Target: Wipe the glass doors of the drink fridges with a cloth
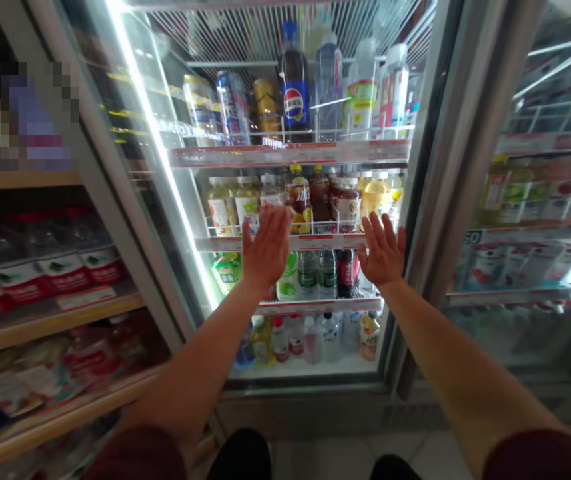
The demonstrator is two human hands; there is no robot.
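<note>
Both my arms reach forward toward a lit drinks fridge, whose shelf edge [315,243] runs behind the fingertips. My left hand [266,248] is raised with the palm turned away, fingers stretched out and holding nothing. To its right, my right hand [384,252] is spread, also with nothing in it, close to the fridge's metal door frame [422,220]. Behind the hands stand a yellow-labelled bottle of dark tea [297,200] and a wide-capped brown drink [348,203]. Whether either hand touches the glass I cannot tell.
A cola bottle [294,83] and several cans stand on the upper shelf. Small bottles [310,340] line the fridge's bottom. At left, a wooden shelf [55,325] carries red-labelled water bottles [60,267]. Another fridge with labelled drinks [515,200] is at right. Tiled floor [330,460] lies below.
</note>
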